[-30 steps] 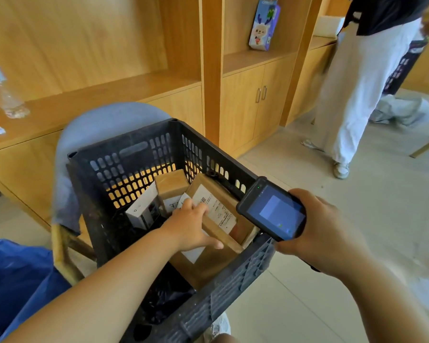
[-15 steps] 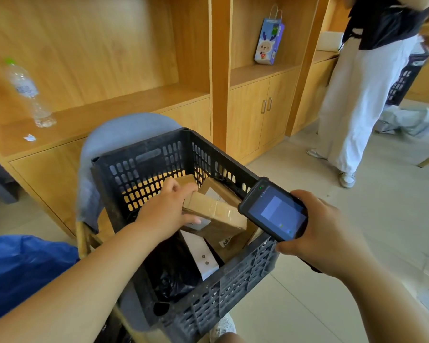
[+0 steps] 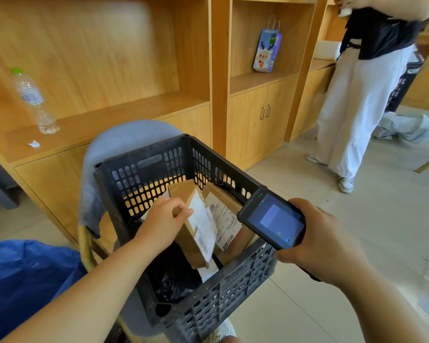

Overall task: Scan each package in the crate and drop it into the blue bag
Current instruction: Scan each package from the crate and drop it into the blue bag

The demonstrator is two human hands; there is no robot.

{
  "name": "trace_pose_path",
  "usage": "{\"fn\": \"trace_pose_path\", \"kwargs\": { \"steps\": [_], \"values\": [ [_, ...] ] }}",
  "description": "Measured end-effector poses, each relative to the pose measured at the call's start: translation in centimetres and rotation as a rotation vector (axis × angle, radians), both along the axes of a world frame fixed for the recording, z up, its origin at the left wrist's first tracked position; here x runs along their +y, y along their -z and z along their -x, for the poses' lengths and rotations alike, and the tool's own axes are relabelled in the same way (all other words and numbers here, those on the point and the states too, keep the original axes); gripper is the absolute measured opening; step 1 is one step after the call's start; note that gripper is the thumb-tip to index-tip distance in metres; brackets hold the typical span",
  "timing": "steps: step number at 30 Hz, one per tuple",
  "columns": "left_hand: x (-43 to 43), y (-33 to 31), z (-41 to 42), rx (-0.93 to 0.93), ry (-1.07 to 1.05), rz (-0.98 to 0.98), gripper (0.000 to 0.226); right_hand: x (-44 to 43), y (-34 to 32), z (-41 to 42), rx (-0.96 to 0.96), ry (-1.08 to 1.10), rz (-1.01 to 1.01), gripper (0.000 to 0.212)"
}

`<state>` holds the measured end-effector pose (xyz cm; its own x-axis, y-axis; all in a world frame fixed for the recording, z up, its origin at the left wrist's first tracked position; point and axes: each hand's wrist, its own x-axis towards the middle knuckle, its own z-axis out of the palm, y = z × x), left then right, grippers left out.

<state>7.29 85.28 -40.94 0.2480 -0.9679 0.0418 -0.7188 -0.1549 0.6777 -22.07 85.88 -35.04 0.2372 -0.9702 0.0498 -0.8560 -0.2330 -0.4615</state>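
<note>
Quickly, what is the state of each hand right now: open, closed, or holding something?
Left hand: closed, holding a cardboard package tilted up inside the crate.
Right hand: closed, holding the handheld scanner.

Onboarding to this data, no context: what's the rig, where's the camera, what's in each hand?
No robot here: a person wears one wide-angle camera on the head, so the single view looks forward and down at their own arms. The left hand grips a labelled cardboard box, tilted up inside the black crate. The right hand holds a scanner, screen up, above the crate's near right corner. A second box with a label lies beside the first, and a black bag lower down. The crate seems to sit on a grey chair. The blue bag is at lower left. A bottle stands on the shelf; a second person stands at the back right.
</note>
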Motion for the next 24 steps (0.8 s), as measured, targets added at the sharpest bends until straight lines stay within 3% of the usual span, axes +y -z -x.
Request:
{"fn": "trace_pose_path", "kwargs": {
  "steps": [1,3,5,7,12,24],
  "values": [
    [0.2,-0.2,0.0,0.031,-0.038,0.019,0.014,0.1,0.0,-0.1,0.004,-0.003,0.001,0.089],
    [0.7,-0.4,0.1,0.162,-0.12,0.009,0.045,0.4,-0.1,-0.3,0.018,-0.006,0.001,0.09],
    [1.2,-0.7,0.0,0.267,-0.174,0.02,0.061,0.7,-0.3,-0.5,0.045,-0.012,0.001,0.091],
    [1.7,-1.0,-0.3,0.337,-0.215,0.046,0.057,1.1,-0.5,-0.7,0.056,-0.02,0.002,0.092],
    [4.1,-2.8,-1.7,0.386,-0.204,0.193,0.023,2.4,-1.3,-1.5,0.087,-0.045,0.016,0.093],
    [10.2,-5.4,-4.1,0.47,-0.377,0.448,0.033,5.8,-3.2,-4.8,0.24,-0.222,0.034,0.085]
  ]
}}
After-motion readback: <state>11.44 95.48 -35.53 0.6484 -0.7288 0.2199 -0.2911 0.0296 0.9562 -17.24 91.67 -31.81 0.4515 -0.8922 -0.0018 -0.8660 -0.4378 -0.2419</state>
